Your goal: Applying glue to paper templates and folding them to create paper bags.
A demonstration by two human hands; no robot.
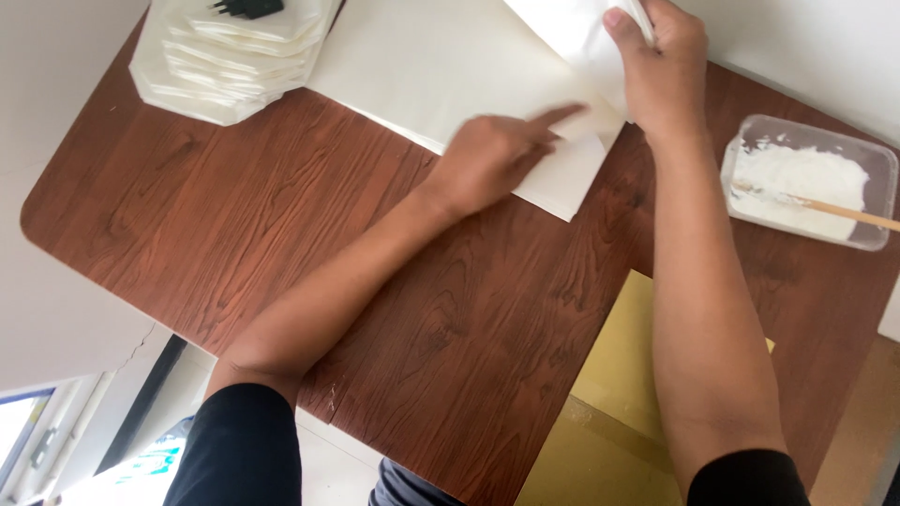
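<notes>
Folded stack [230, 66]: sitting far left on the wooden table [234, 215], small black object [248, 7] lying on top.
Paper sheet [441, 75]: lying flat at far centre, its right edge being lifted.
Left hand [492, 159]: pressing down on the sheet's near right corner, index finger pointing out, other fingers curled together.
Right hand [661, 61]: fingers clamping the raised flap of the sheet, far right of centre.
Gold card [623, 394]: lying near, between the forearms.
Plastic tub [806, 178]: sitting right, holding white paste and a wooden stick [844, 210].

Bare table [234, 215] lies open; paper stack [230, 70] and paste tub [806, 178] flank it.
</notes>
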